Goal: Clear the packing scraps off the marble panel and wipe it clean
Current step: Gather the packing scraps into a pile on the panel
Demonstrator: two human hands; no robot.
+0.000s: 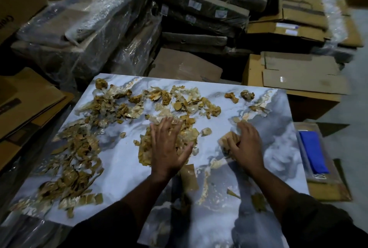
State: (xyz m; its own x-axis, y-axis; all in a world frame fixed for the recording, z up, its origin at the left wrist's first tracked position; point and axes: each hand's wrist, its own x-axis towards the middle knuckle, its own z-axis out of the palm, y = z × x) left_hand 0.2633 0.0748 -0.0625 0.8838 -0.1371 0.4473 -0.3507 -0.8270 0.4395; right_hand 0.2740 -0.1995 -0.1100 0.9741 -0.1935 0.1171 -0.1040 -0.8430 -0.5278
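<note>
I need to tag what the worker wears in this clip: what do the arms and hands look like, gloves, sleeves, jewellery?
Both hands are bare: no gloves on the left hand or the right hand, and no rings, watch or bracelet show. The forearms are uncovered to near the elbow, where dark sleeves begin, plain and without visible markings.

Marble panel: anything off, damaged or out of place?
No cracks or chips visible. Brown packing scraps are strewn over most of the marble panel. The left hand lies flat on one heap; the right hand grips a wad.
</note>
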